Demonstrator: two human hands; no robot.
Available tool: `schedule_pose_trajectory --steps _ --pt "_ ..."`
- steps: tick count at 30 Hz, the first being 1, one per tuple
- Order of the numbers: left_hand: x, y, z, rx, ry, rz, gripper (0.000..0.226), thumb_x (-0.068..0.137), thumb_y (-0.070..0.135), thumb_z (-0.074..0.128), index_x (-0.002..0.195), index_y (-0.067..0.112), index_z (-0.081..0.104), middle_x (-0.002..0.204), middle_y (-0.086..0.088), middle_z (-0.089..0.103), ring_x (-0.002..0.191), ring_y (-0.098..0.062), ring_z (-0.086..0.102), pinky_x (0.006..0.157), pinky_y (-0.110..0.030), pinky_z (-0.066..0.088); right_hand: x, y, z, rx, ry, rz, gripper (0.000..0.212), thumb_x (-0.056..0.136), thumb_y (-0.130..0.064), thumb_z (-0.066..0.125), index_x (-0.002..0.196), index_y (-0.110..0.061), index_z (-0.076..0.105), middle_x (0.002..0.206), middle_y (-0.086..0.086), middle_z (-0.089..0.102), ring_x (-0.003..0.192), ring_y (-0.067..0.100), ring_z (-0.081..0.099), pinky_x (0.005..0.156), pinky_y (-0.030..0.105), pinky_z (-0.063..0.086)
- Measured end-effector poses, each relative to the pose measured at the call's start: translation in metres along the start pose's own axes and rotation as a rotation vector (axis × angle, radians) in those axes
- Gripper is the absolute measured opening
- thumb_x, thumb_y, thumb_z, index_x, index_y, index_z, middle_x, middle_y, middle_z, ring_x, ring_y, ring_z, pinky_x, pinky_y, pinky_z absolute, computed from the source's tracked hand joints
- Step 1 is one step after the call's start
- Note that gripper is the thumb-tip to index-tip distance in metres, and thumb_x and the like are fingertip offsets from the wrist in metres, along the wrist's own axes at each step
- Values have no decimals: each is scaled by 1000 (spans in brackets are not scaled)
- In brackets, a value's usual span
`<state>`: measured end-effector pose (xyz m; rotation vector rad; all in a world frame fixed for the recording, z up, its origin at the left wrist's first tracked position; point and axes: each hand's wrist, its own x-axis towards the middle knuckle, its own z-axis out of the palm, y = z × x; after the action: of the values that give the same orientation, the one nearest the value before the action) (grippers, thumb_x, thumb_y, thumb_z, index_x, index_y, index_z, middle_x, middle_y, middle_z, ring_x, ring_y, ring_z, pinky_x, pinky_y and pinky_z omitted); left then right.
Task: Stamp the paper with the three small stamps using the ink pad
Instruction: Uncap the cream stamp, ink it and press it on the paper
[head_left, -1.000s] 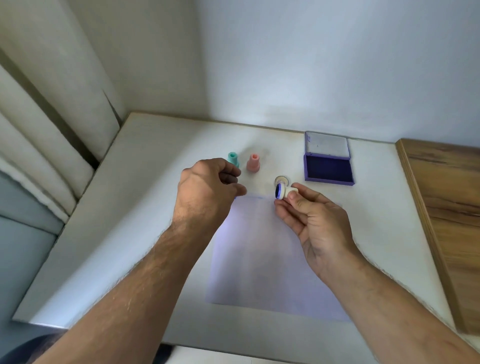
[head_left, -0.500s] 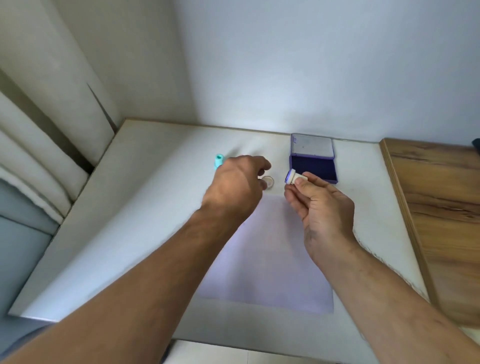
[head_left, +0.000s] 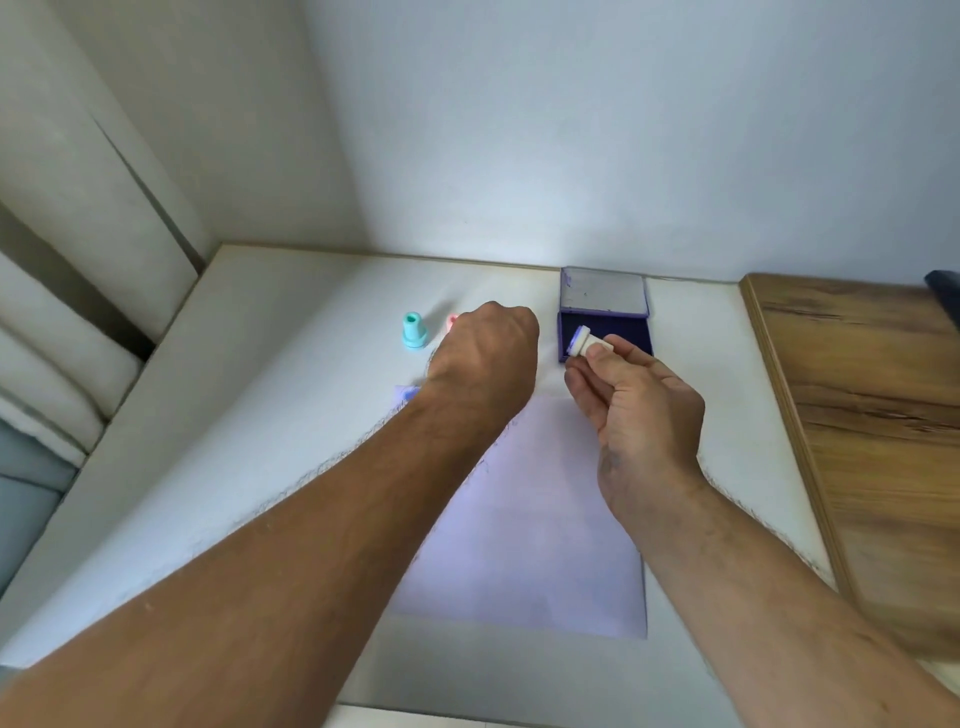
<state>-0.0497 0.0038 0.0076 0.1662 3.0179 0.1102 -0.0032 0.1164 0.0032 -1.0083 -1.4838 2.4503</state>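
My right hand (head_left: 644, 415) pinches a small white stamp (head_left: 589, 347) by its handle. The stamp's blue inked face is tilted to the left, just over the front left corner of the open purple ink pad (head_left: 626, 332). My left hand (head_left: 485, 358) is curled into a fist low over the table, and whatever is under it is hidden. A teal stamp (head_left: 414, 331) stands upright to its left. Only a sliver of the pink stamp (head_left: 453, 320) shows past the knuckles. The pale paper (head_left: 545, 519) lies below both hands, unmarked where I can see it.
The ink pad's grey lid (head_left: 605, 291) lies open towards the wall. A wooden board (head_left: 857, 415) adjoins the white table (head_left: 260, 415) on the right. A curtain hangs at the left. The table's near edge is low in the frame.
My right hand carried the white stamp up and right, from above the paper's top edge to the ink pad. My left hand moved right, over the pink stamp and the clear cap.
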Motion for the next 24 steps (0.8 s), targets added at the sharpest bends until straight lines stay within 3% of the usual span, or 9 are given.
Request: schedule_pose_trajectory --steps 7,12,16,20,24 --pt "2 9 -11 69 -22 25 23 91 6 54 113 12 59 110 -9 64 98 -26 64 68 -30 45 -9 -2 3 12 -18 2 14 83 -1 74 96 -6 71 98 14 75 88 23 75 76 30 61" --pt "0 5 -24 -42 82 4 30 90 14 52 119 19 60 114 -3 65 100 -22 64 79 -31 51 -11 -9 6 72 -6 -12 11 83 0 73 92 -6 71 94 15 76 86 26 76 74 30 61" --pt "-13 -12 -50 -472 56 -214 28 78 25 66 105 30 71 106 5 69 91 -15 67 74 -24 54 -16 -10 9 126 -51 20 11 83 4 71 91 -4 70 95 17 75 89 28 75 74 31 61" --pt "-43 -31 -70 -943 92 -400 19 70 25 74 88 28 75 82 10 75 75 -9 72 53 -15 46 -27 -11 13 145 -120 54 13 84 8 67 92 -3 70 86 13 75 86 26 74 76 32 61" --pt "-78 -49 -55 -1097 124 -523 13 67 30 79 78 26 73 71 7 75 76 -16 74 61 -26 58 -35 -5 15 105 -192 48 20 85 11 64 95 -6 71 86 11 73 86 25 73 77 32 60"
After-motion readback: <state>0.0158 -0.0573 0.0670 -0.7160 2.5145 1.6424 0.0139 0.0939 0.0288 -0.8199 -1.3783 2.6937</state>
